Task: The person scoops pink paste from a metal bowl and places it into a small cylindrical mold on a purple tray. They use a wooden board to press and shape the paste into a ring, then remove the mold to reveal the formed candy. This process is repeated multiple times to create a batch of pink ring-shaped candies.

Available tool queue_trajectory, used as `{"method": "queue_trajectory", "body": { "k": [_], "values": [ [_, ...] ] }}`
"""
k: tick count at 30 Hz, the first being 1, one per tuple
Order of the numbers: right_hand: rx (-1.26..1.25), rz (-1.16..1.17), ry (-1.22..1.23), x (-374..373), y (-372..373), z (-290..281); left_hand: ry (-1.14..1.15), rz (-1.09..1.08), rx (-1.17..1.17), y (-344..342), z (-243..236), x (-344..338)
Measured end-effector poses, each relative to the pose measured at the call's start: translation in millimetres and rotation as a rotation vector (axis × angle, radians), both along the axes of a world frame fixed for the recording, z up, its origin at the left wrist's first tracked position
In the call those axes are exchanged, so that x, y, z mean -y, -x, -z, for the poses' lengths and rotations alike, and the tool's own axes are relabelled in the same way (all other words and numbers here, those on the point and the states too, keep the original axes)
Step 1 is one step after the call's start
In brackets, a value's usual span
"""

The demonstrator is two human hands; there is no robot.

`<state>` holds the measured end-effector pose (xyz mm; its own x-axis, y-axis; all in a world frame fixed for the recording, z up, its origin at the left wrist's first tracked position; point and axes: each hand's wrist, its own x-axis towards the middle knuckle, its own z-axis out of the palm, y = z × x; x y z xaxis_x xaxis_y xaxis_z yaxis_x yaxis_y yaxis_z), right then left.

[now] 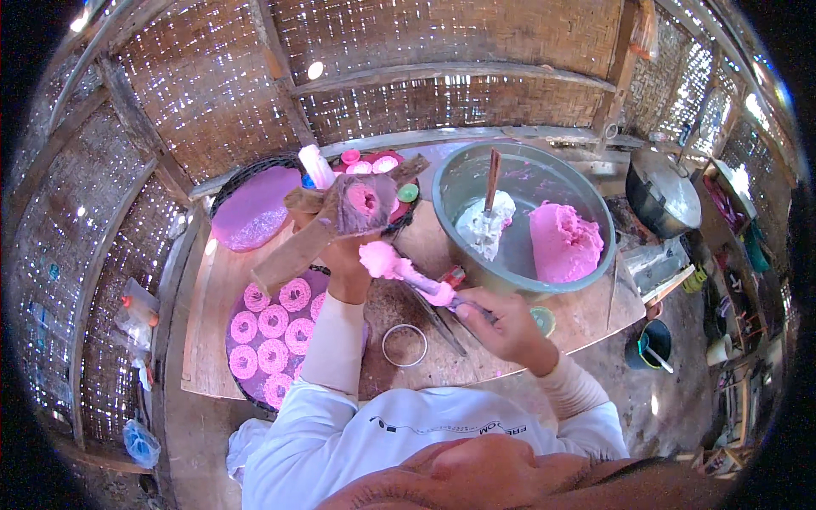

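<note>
My left hand (pixel 345 262) is closed around a wooden press (pixel 293 257), two rough planks with a cup-like middle part. Pink dough (pixel 365 201) shows inside that cup. In my right hand (pixel 507 330) is a long-handled spoon or spatula (pixel 418 281), held at a slant. A lump of pink dough (pixel 384 258) clings to its far end, close below the press and beside my left wrist. To the right stands a large grey-green basin (pixel 524 289), holding a bigger pink dough mass (pixel 564 244) and a white lump (pixel 486 223) with a brown-handled utensil (pixel 493 178) stuck in it.
Pink ring-shaped pieces (pixel 272 357) lie on a round tray at the left. Behind it is another round tray with a pink sheet (pixel 255 208). A white ring (pixel 405 345) lies on the wooden table (pixel 204 340). A lidded pot (pixel 663 195) stands far right, a dark bucket (pixel 653 344) below it.
</note>
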<state>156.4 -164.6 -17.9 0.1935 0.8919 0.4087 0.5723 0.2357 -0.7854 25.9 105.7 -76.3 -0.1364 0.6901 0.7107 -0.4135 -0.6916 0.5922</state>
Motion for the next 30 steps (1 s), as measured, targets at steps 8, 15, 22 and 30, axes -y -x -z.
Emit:
{"method": "queue_trajectory", "body": {
  "k": [8, 15, 22, 30],
  "values": [
    [0.916, 0.732, 0.35, 11, -182, -3, 0.052, -0.236, -0.149, 73, -45, 46],
    [1.122, 0.87, 0.384, 9, -225, 57, 0.006, 0.416, 0.085, 72, -79, 60],
    [-0.847, -0.692, 0.18, -61, -9, 42, -0.436, 1.65, 0.513, -4, -64, 63],
    [-1.847, -1.055, 0.437, -27, 32, 20, 0.363, 0.981, 0.092, 46, -47, 47]
  ]
}}
